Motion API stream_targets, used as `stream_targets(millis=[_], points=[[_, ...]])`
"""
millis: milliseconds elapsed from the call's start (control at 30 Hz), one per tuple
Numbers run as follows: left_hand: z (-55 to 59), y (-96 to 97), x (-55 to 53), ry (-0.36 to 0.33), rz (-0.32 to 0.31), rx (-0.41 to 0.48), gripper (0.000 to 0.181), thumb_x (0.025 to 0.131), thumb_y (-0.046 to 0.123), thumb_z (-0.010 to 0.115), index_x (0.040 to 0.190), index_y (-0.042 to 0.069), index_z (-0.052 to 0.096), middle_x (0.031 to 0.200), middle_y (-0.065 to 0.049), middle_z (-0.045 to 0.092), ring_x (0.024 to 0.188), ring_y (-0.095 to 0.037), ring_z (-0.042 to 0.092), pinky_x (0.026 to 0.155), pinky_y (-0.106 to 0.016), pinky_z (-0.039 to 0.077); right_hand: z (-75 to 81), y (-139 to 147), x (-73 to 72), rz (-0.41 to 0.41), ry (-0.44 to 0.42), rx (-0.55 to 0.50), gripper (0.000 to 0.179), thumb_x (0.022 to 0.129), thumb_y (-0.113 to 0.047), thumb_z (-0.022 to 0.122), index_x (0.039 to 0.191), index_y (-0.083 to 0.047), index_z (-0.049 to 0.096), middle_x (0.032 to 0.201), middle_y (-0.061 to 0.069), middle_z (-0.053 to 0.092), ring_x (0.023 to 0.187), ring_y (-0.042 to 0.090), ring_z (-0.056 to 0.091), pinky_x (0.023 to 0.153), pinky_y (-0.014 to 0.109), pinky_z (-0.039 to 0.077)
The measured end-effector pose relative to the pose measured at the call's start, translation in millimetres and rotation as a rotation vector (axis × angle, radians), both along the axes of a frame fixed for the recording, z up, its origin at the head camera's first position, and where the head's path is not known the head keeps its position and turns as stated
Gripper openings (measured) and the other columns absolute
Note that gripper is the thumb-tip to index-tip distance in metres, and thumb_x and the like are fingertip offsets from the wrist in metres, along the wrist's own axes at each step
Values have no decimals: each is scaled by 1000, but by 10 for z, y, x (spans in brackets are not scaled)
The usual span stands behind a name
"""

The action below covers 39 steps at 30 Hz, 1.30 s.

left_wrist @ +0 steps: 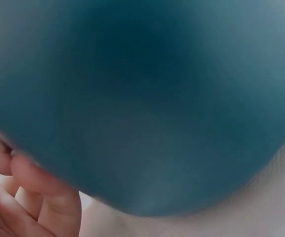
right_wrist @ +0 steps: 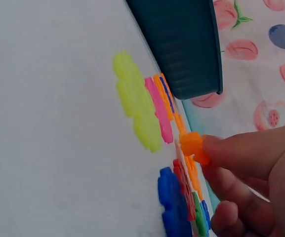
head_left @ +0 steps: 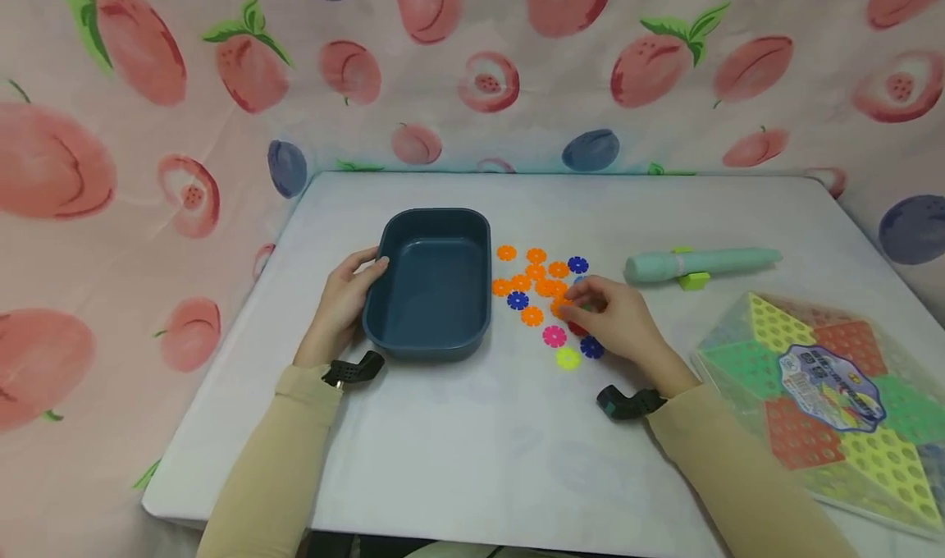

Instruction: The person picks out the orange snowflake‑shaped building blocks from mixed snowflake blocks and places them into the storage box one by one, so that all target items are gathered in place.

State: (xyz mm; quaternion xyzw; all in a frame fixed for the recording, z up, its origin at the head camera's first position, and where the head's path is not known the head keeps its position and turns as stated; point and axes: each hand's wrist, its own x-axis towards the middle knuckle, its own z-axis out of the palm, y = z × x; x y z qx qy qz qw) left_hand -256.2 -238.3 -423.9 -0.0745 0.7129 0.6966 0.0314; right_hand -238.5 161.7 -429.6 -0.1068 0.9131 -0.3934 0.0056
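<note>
My left hand (head_left: 347, 295) grips the left side of a dark teal plastic basin (head_left: 428, 295), thumb at the rim. In the left wrist view the basin's wall (left_wrist: 147, 123) fills most of the picture, with curled fingers (left_wrist: 43, 182) against its edge. Between thumb and fingertips, my right hand (head_left: 616, 316) pinches an orange notched plastic disc (right_wrist: 192, 145) above the loose ones. Orange discs (head_left: 531, 317), blue discs (head_left: 518, 300), a pink disc (head_left: 554, 336) and a yellow disc (head_left: 568, 358) lie on the table right of the basin. Red and green discs are partly hidden by the hand.
A mint-green tapered cylinder (head_left: 709, 264) with bright green parts lies at the back right. At the right stands a clear-lidded case (head_left: 812, 402) with red, yellow and green perforated panels. Peach-print cloth (head_left: 443, 66) hangs behind the white table (head_left: 472, 459).
</note>
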Motion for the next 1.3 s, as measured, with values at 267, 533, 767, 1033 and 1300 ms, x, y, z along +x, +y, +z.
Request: stream_targets(millis=[267, 533, 767, 1033, 1300], points=[[75, 18, 4, -9, -13, -81, 58, 102, 42, 62, 152, 16, 47, 130, -20, 64, 103, -24, 67, 79, -30, 55, 321, -167, -174, 84, -22, 7, 23, 95, -27, 76, 111, -13, 68, 97, 3, 69, 78, 25, 58, 64, 31, 51], [102, -77, 37, -19, -15, -118, 59, 102, 44, 61, 152, 16, 47, 131, -18, 64, 107, -26, 66, 81, -31, 54, 627, -597, -418, 155, -120, -76, 28, 94, -37, 76, 110, -16, 67, 99, 5, 69, 90, 28, 65, 73, 36, 53], [99, -64, 55, -28, -27, -142, 58, 102, 45, 61, 151, 17, 48, 130, -15, 65, 109, -26, 66, 85, -34, 53, 745, -797, -552, 187, -184, -141, 30, 94, -38, 76, 111, -14, 69, 106, 17, 70, 101, 36, 62, 83, 44, 51], [84, -9, -9, -8, -34, -133, 57, 101, 45, 63, 149, 17, 50, 125, -15, 68, 103, -26, 68, 82, -34, 54, 911, -968, -703, 219, -189, -128, 29, 96, -35, 75, 111, -12, 67, 104, 11, 72, 99, 33, 62, 88, 51, 50], [78, -65, -8, -31, -53, -91, 57, 100, 45, 65, 149, 18, 49, 125, -14, 68, 104, -26, 69, 83, -35, 55, 1008, -1258, -852, 227, -195, -40, 30, 96, -34, 75, 113, -12, 64, 108, 12, 70, 96, 31, 65, 76, 41, 53]])
